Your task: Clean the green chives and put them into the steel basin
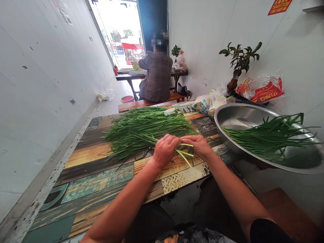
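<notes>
My left hand (165, 148) is closed around a few garlic chives (184, 158). Their pale stem ends stick out to the right, over the table's near side. Thumb and fingers of my right hand (199, 145) are pinched on these chives, right beside my left fingertips; the exact spot of the pinch is partly hidden. Just beyond both hands lies a big pile of green garlic chives (146, 126), with a pale band or wrapping (170, 111) on its far part. On the right, a bunch of chives (265, 140) rests in a wide steel basin (219, 118), its tips hanging over the rim.
The wood-patterned table (101, 179) carries dark plant scraps (206, 126). Plastic bags (210, 103), a red package (268, 90) and a potted plant (239, 59) stand behind the basin. A person (157, 72) sits on a bench (177, 97) at another table, back towards me.
</notes>
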### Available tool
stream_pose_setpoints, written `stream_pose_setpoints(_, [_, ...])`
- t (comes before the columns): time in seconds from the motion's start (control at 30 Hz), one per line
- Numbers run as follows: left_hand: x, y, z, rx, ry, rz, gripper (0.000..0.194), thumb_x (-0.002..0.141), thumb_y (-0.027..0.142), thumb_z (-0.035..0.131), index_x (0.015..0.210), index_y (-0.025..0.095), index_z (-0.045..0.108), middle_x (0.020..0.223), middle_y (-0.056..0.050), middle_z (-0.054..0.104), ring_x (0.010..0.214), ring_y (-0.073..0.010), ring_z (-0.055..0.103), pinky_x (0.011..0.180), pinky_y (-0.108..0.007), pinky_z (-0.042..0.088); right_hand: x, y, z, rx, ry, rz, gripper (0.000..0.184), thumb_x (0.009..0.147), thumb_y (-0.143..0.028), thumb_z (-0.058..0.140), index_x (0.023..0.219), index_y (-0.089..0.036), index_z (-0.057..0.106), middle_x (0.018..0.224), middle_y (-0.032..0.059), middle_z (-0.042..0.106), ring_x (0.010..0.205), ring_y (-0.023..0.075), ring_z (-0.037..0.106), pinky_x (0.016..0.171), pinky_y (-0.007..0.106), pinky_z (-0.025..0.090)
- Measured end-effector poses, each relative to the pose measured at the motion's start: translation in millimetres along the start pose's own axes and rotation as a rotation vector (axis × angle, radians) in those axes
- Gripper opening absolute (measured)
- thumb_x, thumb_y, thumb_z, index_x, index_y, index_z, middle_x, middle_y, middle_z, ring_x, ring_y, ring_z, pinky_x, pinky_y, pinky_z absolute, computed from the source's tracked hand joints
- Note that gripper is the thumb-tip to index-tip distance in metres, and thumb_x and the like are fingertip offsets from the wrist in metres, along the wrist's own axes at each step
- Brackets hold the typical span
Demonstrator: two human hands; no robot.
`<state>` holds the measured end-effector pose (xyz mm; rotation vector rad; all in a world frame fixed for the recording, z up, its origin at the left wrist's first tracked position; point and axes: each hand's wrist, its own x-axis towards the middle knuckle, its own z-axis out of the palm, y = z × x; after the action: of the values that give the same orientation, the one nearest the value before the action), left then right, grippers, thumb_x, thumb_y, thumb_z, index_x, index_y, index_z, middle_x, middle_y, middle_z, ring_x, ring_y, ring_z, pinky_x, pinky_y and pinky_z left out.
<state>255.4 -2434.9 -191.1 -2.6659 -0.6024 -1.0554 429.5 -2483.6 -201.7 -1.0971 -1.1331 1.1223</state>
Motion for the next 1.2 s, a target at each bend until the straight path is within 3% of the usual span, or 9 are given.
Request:
stream_pose_setpoints(0.13, [-3.1, -1.5, 2.9, -0.021, 0.01, -0.013, 0.017, 0.093, 0.021, 0.044, 0.089, 0.018, 0.061, 0.083, -0.005, 0.067, 0.078, -0.0165, 0.056, 0.072, -0.029, 0.046, 1.1, 1.7, -4.8, 0.091, 0.208, 0.017, 0.03, 0.067, -0.049, 0.072, 0.078, -0.021, 0.076, 0.085, 0.0041, 0.073, 0.074, 0.0167, 0.064, 0.066, 0.03, 0.051])
stream_pose_setpoints(0.3, [-5.5, -5.7, 4.2, 0.012, -0.006, -0.037, 0.02, 0.091, 0.014, 0.042, 0.091, 0.019, 0.061, 0.086, -0.005, 0.067, 0.078, -0.0165, 0.056, 0.07, -0.029, 0.045, -0.7, -1.7, -32.1, -0.502, 0.497, -0.073, 0.04, 0.07, -0.055, 0.067, 0.057, -0.018, 0.069, 0.054, -0.0005, 0.061, 0.053, 0.0129, 0.052, 0.053, 0.026, 0.039])
stream_pose_setpoints(0.4, [-5.5, -5.6, 6.4, 0.029, 0.013, 0.001, 0.021, 0.09, 0.011, 0.041, 0.093, 0.018, 0.061, 0.086, -0.005, 0.067, 0.076, -0.0165, 0.056, 0.07, -0.029, 0.045, -7.3, -5.4, -35.1, -0.762, 0.433, -0.147, 0.048, 0.082, -0.052, 0.055, 0.048, -0.018, 0.057, 0.049, -0.0008, 0.052, 0.052, 0.0123, 0.048, 0.054, 0.027, 0.037])
stream_pose_setpoints(0.53, [-5.1, -5.1, 8.3, 0.044, 0.02, 0.02, 0.021, 0.089, 0.009, 0.042, 0.093, 0.017, 0.061, 0.085, -0.005, 0.067, 0.076, -0.0177, 0.055, 0.071, -0.03, 0.045, -12.7, -9.9, -23.6, -0.938, 0.355, -0.381, 0.013, 0.081, -0.029, 0.056, 0.084, -0.018, 0.063, 0.093, 0.0063, 0.06, 0.071, 0.015, 0.054, 0.067, 0.028, 0.045])
stream_pose_setpoints(0.6, [-5.0, -5.2, 8.1, 0.056, -0.007, 0.001, 0.02, 0.088, 0.009, 0.042, 0.09, 0.017, 0.061, 0.082, -0.005, 0.066, 0.076, -0.0182, 0.055, 0.07, -0.03, 0.045, -12.2, -10.8, -17.7, -0.986, 0.247, -0.413, 0.032, 0.076, -0.019, 0.055, 0.108, -0.019, 0.058, 0.113, 0.0095, 0.055, 0.079, 0.0162, 0.056, 0.076, 0.03, 0.047])
stream_pose_setpoints(0.7, [-5.3, -5.6, 7.7, 0.072, -0.056, -0.027, 0.019, 0.088, 0.01, 0.044, 0.087, 0.018, 0.061, 0.079, -0.005, 0.065, 0.076, -0.0186, 0.055, 0.07, -0.03, 0.044, -8.7, -9.4, -11.3, -1.041, 0.065, -0.417, 0.036, 0.071, -0.012, 0.053, 0.106, -0.019, 0.058, 0.108, 0.0086, 0.058, 0.092, 0.0197, 0.056, 0.084, 0.032, 0.046])
stream_pose_setpoints(0.87, [-6.1, -4.4, 8.8, 0.044, -0.143, -0.057, 0.015, 0.088, 0.013, 0.046, 0.086, 0.019, 0.06, 0.078, -0.004, 0.064, 0.077, -0.0187, 0.054, 0.069, -0.03, 0.043, -3.9, -4.7, -3.5, -0.874, 0.032, -0.416, 0.007, 0.078, -0.025, 0.058, 0.08, -0.019, 0.061, 0.082, 0.0043, 0.062, 0.077, 0.0171, 0.055, 0.072, 0.029, 0.044])
stream_pose_setpoints(1.1, [-3.8, -3.4, 5.5, -0.024, -0.172, -0.1, 0.016, 0.086, 0.011, 0.046, 0.087, 0.019, 0.06, 0.077, -0.004, 0.062, 0.078, -0.0188, 0.054, 0.07, -0.03, 0.043, 5.4, -0.8, -14.0, -0.228, 0.295, -0.104, 0.031, 0.069, -0.047, 0.069, 0.06, -0.018, 0.062, 0.058, -0.001, 0.061, 0.052, 0.0111, 0.049, 0.054, 0.025, 0.039])
stream_pose_setpoints(1.2, [-2.9, -5.4, 2.7, 0.0, -0.14, -0.154, 0.017, 0.084, 0.009, 0.046, 0.086, 0.019, 0.059, 0.078, -0.004, 0.062, 0.079, -0.0189, 0.053, 0.072, -0.03, 0.043, 18.2, 3.0, -27.3, -0.315, 0.429, -0.037, 0.041, 0.075, -0.053, 0.061, 0.055, -0.018, 0.059, 0.054, 0.0003, 0.059, 0.048, 0.011, 0.046, 0.051, 0.026, 0.037])
